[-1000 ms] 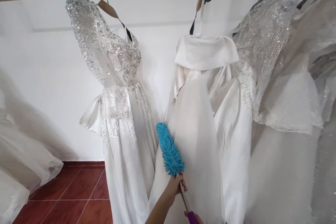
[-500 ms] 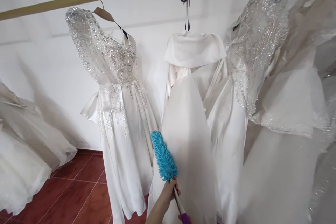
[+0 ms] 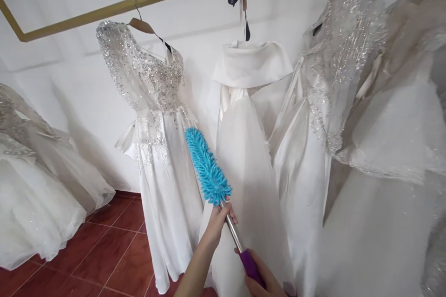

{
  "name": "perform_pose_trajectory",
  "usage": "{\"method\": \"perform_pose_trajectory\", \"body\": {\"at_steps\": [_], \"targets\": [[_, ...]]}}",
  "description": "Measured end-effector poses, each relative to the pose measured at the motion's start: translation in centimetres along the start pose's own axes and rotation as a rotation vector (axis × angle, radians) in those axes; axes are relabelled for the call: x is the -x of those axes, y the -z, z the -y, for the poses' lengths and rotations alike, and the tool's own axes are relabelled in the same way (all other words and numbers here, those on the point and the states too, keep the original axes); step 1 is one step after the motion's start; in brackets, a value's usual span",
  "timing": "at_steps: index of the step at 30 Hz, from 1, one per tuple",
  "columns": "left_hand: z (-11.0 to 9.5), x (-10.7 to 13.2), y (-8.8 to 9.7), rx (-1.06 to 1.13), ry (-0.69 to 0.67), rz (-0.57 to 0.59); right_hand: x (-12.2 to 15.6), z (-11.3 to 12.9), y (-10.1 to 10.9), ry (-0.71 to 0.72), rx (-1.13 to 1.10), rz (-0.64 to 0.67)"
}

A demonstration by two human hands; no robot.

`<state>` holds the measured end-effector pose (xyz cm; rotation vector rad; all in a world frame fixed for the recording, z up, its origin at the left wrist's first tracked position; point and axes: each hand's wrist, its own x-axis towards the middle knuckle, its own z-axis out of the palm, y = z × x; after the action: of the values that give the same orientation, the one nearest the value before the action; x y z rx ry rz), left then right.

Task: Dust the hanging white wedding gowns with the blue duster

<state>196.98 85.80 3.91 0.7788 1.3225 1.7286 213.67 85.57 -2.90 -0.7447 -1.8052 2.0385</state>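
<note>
Up close, both hands gripping blue duster (image 3: 207, 166) (purple handle), beside beaded gown (image 3: 156, 116)

White wall (image 3: 69, 79), red-tiled floor (image 3: 104, 255)

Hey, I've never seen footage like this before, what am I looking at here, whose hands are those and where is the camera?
There is no machine here. The camera sits on a person's head and looks forward and down, so the two bare arms coming up from the bottom edge are that person's own.

The left hand grips the metal shaft of a duster just below its fluffy blue head. The right hand holds the purple grip at the lower end. The blue head lies in front of the skirt of a beaded white gown; whether it touches the fabric cannot be told.

That gown and a plain white gown beside it hang on hangers from a gold rail along a white wall. More sparkly gowns hang at the right, another shows at the left, and the floor is red tile.
</note>
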Motion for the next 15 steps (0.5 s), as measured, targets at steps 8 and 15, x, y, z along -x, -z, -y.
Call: {"method": "perform_pose_trajectory", "body": {"at_steps": [8, 15], "targets": [[-3.0, -1.3, -3.7, 0.008, -0.018, 0.235, 1.3, 0.2, 3.6, 0.047, 0.114, -0.236], [3.6, -1.7, -4.1, 0.099, 0.149, 0.21, 2.2, -4.1, 4.3, 0.065, 0.251, -0.374]]}}
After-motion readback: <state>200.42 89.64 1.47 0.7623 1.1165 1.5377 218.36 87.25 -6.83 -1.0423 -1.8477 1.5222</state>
